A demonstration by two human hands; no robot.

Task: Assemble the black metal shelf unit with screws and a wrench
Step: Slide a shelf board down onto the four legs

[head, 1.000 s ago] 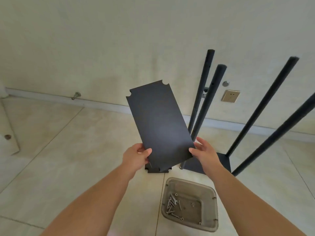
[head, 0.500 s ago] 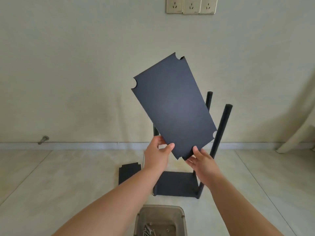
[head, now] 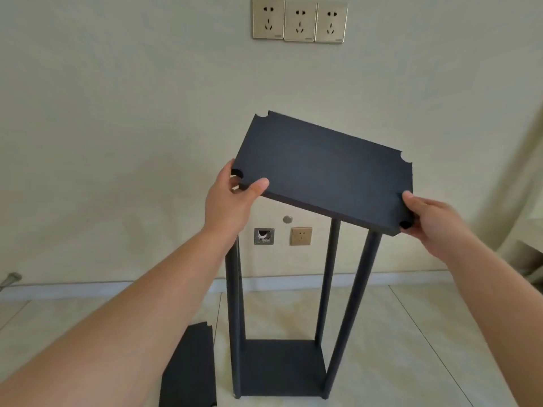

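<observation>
Shelf panel (head: 320, 168), gripped by both hands, hides the post tops.

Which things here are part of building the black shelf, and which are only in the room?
Part of the job:
- shelf board, held by left hand and right hand
- upright poles
- bottom shelf
- spare board on the floor

Only in the room:
- wall sockets
- low socket
- open wall box
</observation>
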